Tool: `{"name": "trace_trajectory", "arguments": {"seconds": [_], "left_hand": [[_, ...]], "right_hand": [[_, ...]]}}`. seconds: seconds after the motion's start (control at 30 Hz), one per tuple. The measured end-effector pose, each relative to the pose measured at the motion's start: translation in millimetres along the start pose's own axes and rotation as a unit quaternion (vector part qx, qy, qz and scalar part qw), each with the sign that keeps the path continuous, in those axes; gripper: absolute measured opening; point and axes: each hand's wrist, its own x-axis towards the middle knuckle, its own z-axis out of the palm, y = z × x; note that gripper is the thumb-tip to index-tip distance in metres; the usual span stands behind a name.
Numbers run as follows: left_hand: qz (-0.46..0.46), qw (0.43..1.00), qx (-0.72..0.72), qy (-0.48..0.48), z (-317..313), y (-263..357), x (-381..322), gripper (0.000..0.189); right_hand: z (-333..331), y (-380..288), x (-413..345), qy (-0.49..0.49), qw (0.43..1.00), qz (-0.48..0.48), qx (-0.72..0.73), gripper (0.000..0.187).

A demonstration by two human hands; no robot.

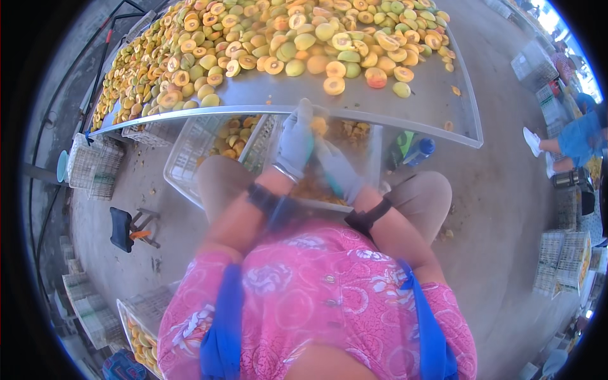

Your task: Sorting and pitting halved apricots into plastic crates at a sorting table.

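Observation:
Both my hands wear light gloves and meet just below the near rim of a metal table (pixel 266 90). Between them is an orange piece of cut fruit (pixel 318 126), blurred. My left hand (pixel 295 142) is closed around its left side, fingers pointing up. My right hand (pixel 338 166) reaches up to it from below right; whether its fingers also grip the fruit or something else is hidden. Many halved peach-like fruits (pixel 294 47) lie heaped on the table. Under my hands, between my knees, a pale crate (pixel 376 156) holds orange fruit pieces.
A white plastic crate (pixel 183 164) with fruit stands by my left knee. A blue bottle (pixel 422 147) lies right of the crate. A small folding stool (pixel 121 229) and stacked crates (pixel 97 166) are at left. More crates (pixel 563 261) and a person (pixel 579 140) are at right.

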Motion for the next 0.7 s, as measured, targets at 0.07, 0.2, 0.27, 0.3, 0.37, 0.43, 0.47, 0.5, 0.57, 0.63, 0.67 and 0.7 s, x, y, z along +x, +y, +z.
{"name": "trace_trajectory", "arguments": {"seconds": [0.07,0.2,0.27,0.3,0.37,0.43,0.47,0.5,0.57,0.63,0.67,0.7], "left_hand": [[-0.053,0.998,-0.038,-0.026,-5,7,2,0.055],[-0.081,0.992,-0.078,-0.059,-13,1,6,0.055],[-0.053,0.997,-0.045,-0.046,-13,-5,5,0.055],[-0.026,0.999,-0.013,-0.035,-10,-3,3,0.054],[-0.062,0.996,-0.043,-0.046,-11,7,3,0.054],[-0.095,0.991,-0.074,-0.051,-11,11,1,0.053],[-0.083,0.991,-0.091,-0.057,-9,10,0,0.053],[-0.072,0.989,-0.108,-0.064,-8,10,0,0.053],[-0.019,0.998,-0.034,-0.040,-4,4,-5,0.054],[0.034,0.998,0.040,-0.017,-5,7,-6,0.054],[-0.021,0.999,0.014,-0.039,-10,13,-2,0.053],[-0.074,0.995,-0.013,-0.058,-14,17,0,0.053]], "right_hand": [[-2,-1,2,-0.025,0.998,0.035,0.054,0.030],[-4,10,4,-0.036,0.999,0.019,0.018,0.030],[0,11,4,-0.016,1.000,-0.016,0.007,0.030],[-2,12,3,-0.015,1.000,-0.016,0.007,0.030],[-8,12,3,-0.073,0.995,0.008,0.064,0.029],[-5,8,2,-0.058,0.998,0.006,0.037,0.029],[-4,7,2,-0.042,0.999,0.004,0.011,0.028],[-2,8,3,-0.042,0.999,0.003,0.011,0.028],[-1,12,5,-0.038,0.998,-0.054,0.009,0.028],[-4,10,5,-0.052,0.998,-0.005,0.032,0.029],[-6,9,5,-0.067,0.995,0.044,0.055,0.030],[-5,5,3,-0.069,0.995,0.045,0.053,0.030]]}}
